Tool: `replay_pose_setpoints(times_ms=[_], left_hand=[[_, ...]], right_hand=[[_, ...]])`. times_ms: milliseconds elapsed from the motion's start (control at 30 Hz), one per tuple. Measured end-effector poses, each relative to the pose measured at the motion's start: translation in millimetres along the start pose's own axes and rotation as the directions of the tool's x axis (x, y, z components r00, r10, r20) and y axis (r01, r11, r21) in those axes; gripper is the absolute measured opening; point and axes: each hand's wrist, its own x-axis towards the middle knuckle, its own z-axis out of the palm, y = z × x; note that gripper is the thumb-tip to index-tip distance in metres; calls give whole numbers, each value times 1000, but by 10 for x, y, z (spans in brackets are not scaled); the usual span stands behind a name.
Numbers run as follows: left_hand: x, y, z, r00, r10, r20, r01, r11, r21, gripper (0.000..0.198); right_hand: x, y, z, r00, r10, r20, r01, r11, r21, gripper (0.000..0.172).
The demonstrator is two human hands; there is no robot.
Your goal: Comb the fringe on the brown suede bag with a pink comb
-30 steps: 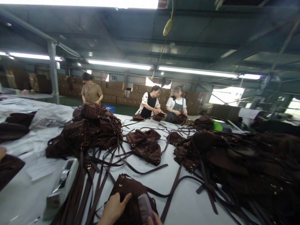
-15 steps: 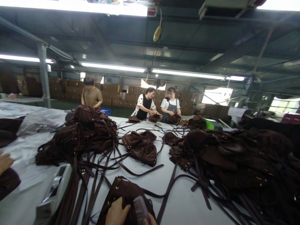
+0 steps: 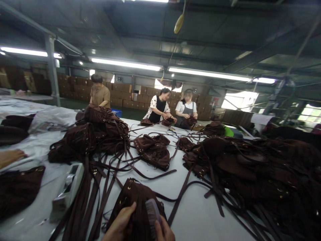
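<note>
A dark brown drawstring bag (image 3: pixel 131 194) with gold eyelets and hanging strands lies in front of me at the table's near edge. My left hand (image 3: pixel 121 221) is closed on its left side, thumb on top, the other fingers partly hidden. In my right hand (image 3: pixel 164 229) is a greyish-purple comb (image 3: pixel 152 212), its teeth pointing left against the bag's strands. Long brown straps (image 3: pixel 165 198) run from the bag across the white table.
Brown bags are heaped at left (image 3: pixel 105 134) and right (image 3: pixel 240 167), with another bag (image 3: pixel 152 152) between. A tape dispenser (image 3: pixel 66 192) stands left of my bag. At the left edge is another person's hand (image 3: pixel 11 157). Several co-workers stand across the table (image 3: pixel 200 209).
The view has shifted slightly. My left thumb now presses on the bag, and more of my right hand with the comb shows. The other person's hand at left reaches further into view.
</note>
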Motion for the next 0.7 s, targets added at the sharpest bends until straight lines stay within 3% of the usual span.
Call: replay_pose_setpoints(times_ms=[100, 267, 567, 633, 700], left_hand=[[-98, -6, -32, 992, 95, -80, -86, 989, 118, 73], [-190, -42, -111, 984, 138, -114, -117, 978, 174, 68], [-263, 52, -212, 995, 18, 97, -37, 981, 191, 61], [-266, 70, -235, 996, 54, 72, -72, 959, 275, 56], [-273, 75, -260, 984, 176, 22, -168, 885, 435, 45]], right_hand=[[-50, -189, -46, 987, 71, 144, -81, 995, 62, 76], [-39, -454, -96, 970, 97, 223, -127, 985, 121, 70], [96, -706, -140, 956, 74, 284, -122, 980, 154, 76], [141, -763, -140, 955, 53, 291, -100, 984, 149, 77], [195, -842, -136, 959, 20, 284, -53, 993, 107, 75]])
